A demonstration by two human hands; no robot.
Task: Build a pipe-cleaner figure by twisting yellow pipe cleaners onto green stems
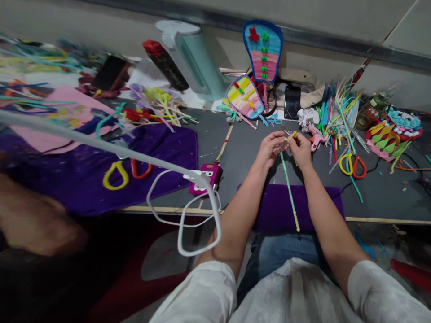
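Observation:
Both my hands meet above the grey table, fingertips close together. My left hand (272, 148) is closed in a pinch on a small yellow pipe-cleaner piece (293, 133). My right hand (301, 150) pinches the same yellow piece from the other side. A long pale green twisted stem (288, 179) with a yellowish lower end hangs from between my hands, down over a folded purple cloth (279, 206) at the table edge. Its upper end is hidden by my fingers. Just right of my right hand lies a pink glue gun (316, 137).
Yellow-and-red-handled scissors (352, 165) and bundled pipe cleaners (340, 112) lie right. Two colourful fan-shaped pieces (263, 51) stand behind. Left are a purple power strip (207, 177), a white lamp frame (217, 224), more scissors (115, 175) and another person's arm (40, 215).

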